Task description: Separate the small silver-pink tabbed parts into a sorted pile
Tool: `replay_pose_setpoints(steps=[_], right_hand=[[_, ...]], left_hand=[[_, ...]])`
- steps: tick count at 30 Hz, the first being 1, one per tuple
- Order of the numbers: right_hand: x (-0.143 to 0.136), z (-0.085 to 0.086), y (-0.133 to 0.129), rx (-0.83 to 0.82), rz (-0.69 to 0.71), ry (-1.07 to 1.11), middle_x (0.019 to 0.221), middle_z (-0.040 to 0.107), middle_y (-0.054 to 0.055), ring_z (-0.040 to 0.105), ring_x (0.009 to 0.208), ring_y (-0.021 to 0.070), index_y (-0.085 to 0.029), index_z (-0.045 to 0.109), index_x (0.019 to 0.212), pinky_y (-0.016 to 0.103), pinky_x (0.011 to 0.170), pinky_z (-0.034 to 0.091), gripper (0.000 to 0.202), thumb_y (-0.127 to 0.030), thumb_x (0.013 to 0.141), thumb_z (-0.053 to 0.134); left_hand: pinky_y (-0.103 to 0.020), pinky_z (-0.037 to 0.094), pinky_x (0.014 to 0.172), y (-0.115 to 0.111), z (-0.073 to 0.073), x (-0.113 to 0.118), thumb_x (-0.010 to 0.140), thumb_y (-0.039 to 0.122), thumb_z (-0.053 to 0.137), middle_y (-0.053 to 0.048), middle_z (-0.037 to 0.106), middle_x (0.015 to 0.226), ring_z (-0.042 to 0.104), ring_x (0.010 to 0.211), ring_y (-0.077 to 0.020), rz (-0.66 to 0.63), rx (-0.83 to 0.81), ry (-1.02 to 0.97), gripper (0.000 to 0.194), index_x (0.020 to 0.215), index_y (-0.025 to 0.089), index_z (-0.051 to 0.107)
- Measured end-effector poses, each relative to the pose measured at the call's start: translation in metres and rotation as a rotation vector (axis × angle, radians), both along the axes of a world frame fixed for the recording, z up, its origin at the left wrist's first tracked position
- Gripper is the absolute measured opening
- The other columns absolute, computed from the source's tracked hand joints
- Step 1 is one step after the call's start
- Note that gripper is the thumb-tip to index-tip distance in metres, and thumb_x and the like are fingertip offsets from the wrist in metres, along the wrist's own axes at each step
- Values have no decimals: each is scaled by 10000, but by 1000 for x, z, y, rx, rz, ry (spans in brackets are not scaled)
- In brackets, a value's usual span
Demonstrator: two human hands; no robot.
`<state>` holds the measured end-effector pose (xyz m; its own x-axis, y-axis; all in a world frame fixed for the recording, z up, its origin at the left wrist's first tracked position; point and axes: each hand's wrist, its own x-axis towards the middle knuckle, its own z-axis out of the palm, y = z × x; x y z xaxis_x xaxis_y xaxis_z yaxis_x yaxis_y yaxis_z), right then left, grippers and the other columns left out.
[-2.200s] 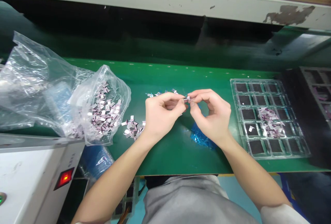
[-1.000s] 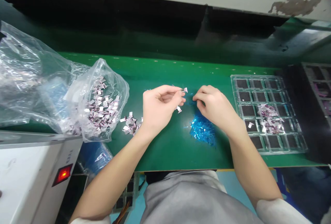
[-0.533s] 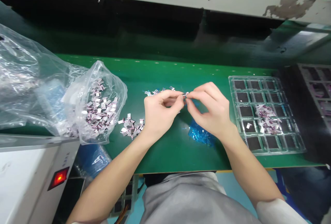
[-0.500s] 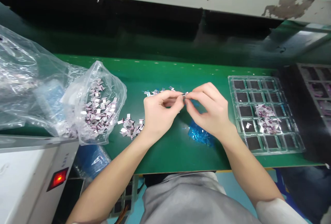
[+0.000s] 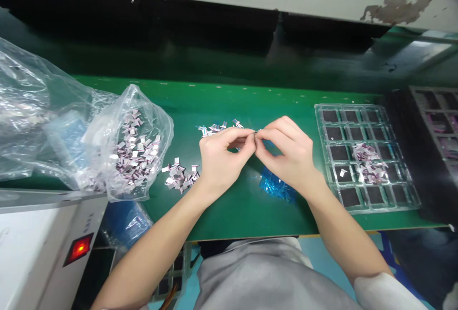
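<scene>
My left hand [image 5: 218, 157] and right hand [image 5: 288, 155] pinch tiny chip [image 5: 256, 132] together. Loose pinch, chip may drop into blue scraps [image 5: 275, 187].

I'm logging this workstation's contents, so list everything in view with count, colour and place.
small part: one, silvery, pinched between both hands' fingertips
loose parts: a heap, silver-pink, on the mat left of the hands
scattered parts: several, silvery, behind the left hand
plastic bag: one, clear, holding many parts, left
blue scraps: one pile, blue, under the right hand
tray: one, clear with dark cells, right, parts heaped in it
mat: one, green, bench top
box: one, white with a lit red switch, lower left
left hand: one, centre
right hand: one, centre
</scene>
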<state>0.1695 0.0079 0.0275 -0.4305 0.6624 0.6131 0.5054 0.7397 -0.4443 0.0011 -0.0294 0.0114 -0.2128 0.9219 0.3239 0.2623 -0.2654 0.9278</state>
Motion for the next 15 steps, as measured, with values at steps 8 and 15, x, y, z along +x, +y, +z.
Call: replay_pose_setpoints(steps=[8,15], right_hand=[[-4,1,-4,8,6,108,832,698,19,622,766,184,-259,662,893,353,679,542,177,-100,973,659],[-8,8,-8,-212,-123,153,743,649,-10,579,682,157,-253,649,787,335,641,506,166,-163,925,658]], left_hand=[[-317,701,802,1,-2,-1,936,247,773,-16,865,922,822,803,-188,-13,30,17,107,960,245,877],[-314,693,797,2,-2,-3,944,223,756,-15,862,923,805,791,-178,-8,103,108,121,959,251,873]])
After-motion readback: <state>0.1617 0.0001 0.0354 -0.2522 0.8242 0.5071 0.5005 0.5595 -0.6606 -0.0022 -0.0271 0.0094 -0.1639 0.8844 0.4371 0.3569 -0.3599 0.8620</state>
